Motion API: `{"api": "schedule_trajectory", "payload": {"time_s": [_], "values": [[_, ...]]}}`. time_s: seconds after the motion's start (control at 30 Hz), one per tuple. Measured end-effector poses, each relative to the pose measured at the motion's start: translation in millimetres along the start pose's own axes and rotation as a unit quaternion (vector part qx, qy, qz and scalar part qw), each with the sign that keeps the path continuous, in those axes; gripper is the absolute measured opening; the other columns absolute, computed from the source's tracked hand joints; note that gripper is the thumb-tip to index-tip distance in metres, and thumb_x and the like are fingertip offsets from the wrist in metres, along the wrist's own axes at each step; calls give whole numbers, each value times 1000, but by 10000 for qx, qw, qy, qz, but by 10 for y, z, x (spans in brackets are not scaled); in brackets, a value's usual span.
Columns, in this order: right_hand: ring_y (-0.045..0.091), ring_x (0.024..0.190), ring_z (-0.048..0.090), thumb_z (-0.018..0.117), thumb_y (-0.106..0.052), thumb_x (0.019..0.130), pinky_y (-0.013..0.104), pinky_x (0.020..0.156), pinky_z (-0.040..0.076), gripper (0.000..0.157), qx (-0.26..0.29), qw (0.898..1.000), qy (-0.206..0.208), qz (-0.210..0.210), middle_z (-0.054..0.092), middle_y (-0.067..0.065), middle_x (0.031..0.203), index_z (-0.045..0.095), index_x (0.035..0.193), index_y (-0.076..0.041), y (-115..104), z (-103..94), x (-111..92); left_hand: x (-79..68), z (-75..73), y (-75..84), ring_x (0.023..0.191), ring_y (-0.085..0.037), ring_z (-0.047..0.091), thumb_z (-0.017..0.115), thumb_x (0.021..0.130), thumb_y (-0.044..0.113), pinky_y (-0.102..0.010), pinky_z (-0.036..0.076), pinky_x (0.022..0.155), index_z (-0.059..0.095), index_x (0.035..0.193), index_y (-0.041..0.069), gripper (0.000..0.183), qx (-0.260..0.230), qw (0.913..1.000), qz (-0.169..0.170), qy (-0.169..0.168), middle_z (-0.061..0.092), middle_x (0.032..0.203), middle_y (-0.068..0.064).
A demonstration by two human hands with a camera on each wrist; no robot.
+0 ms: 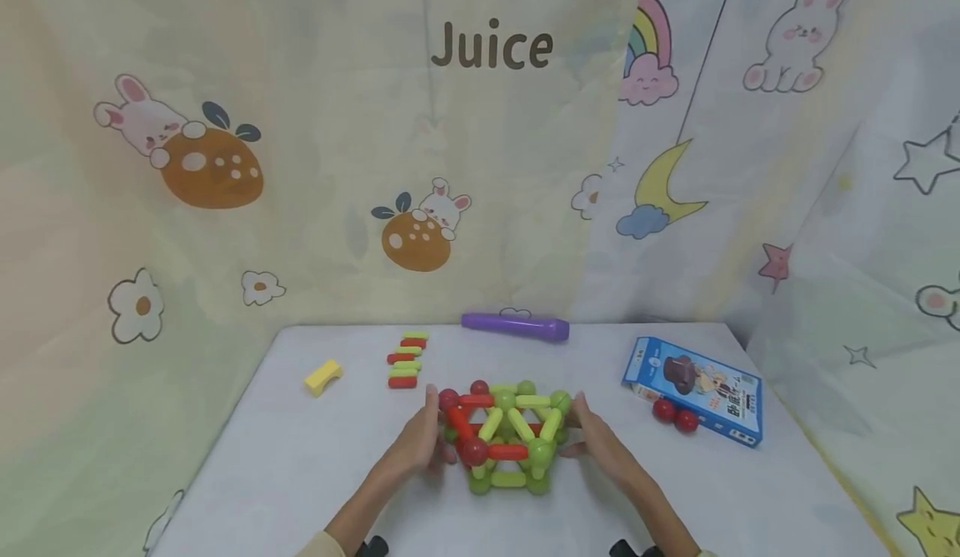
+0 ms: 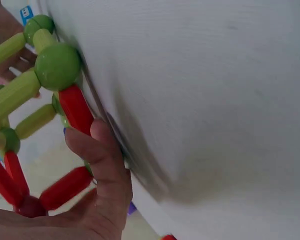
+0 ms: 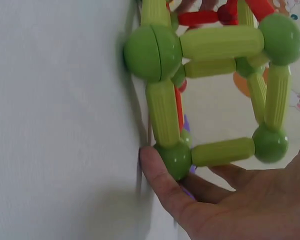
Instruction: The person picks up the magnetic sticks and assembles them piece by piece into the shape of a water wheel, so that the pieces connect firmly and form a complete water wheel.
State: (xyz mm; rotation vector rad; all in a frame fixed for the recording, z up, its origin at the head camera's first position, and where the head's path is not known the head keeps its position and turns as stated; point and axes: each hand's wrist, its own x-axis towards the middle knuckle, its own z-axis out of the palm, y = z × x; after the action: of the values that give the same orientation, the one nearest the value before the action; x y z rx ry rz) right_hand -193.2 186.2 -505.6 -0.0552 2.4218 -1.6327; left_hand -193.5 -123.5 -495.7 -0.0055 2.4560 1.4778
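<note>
Between my two hands is a frame-shaped building toy (image 1: 507, 452) of red and green balls joined by red and yellow-green rods. My left hand (image 1: 416, 442) holds its left side. In the left wrist view, the left fingers (image 2: 109, 175) curl against its lower edge by a red rod (image 2: 77, 110). From the other side my right hand (image 1: 606, 450) grips it. The right wrist view shows a finger of the right hand (image 3: 230, 215) under a green corner ball (image 3: 174, 159), with other fingers partly hidden behind. Whether the toy touches the table is hard to tell.
A row of several red and yellow-green rods (image 1: 405, 365) and a yellow arched block (image 1: 323, 378) lie to the left. At the back edge is a purple microphone-shaped stick (image 1: 517, 326). Two red balls (image 1: 664, 410) rest against a blue box (image 1: 697, 386) on the right.
</note>
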Motion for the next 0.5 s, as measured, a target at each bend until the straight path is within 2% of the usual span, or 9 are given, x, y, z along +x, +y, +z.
{"api": "schedule_trajectory", "payload": {"time_s": [0.1, 0.13, 0.3, 0.37, 0.5], "values": [[46, 109, 74, 10, -62, 114, 77, 120, 24, 92, 28, 10000, 17, -9, 51, 40, 151, 40, 157, 13, -11, 59, 1, 44, 88, 27, 64, -26, 63, 7, 105, 78, -36, 58, 62, 54, 128, -4, 97, 20, 10000, 11, 27, 65, 78, -13], [47, 113, 73, 10, -61, 115, 77, 121, 23, 91, 42, 10000, 17, -53, 50, 40, 151, 40, 157, 13, -9, 76, 4, 50, 108, 39, 65, -25, 63, 7, 105, 78, -36, 59, 62, 55, 124, -2, 96, 40, 10000, -8, 51, 64, 78, -13], [52, 136, 56, 11, -54, 117, 71, 121, 31, 82, 108, 9997, 79, -186, 51, 37, 151, 39, 158, 12, -1, 124, -6, 64, 157, 71, 64, -26, 65, 6, 104, 80, -37, 60, 63, 56, 112, 1, 94, 134, 9998, -127, 119, 63, 79, -14], [53, 141, 50, 12, -53, 117, 69, 121, 34, 81, 89, 9997, 106, -198, 51, 37, 152, 38, 159, 12, -3, 128, -7, 69, 155, 89, 63, -27, 66, 6, 104, 81, -36, 60, 64, 57, 111, 1, 95, 191, 9997, -117, 104, 64, 78, -15], [54, 145, 46, 13, -56, 117, 69, 120, 35, 83, 80, 9998, 85, -182, 50, 36, 153, 38, 159, 11, -3, 126, -7, 69, 147, 91, 61, -28, 67, 6, 103, 81, -36, 60, 64, 57, 123, -4, 101, 178, 9998, -82, 66, 63, 79, -16]]}}
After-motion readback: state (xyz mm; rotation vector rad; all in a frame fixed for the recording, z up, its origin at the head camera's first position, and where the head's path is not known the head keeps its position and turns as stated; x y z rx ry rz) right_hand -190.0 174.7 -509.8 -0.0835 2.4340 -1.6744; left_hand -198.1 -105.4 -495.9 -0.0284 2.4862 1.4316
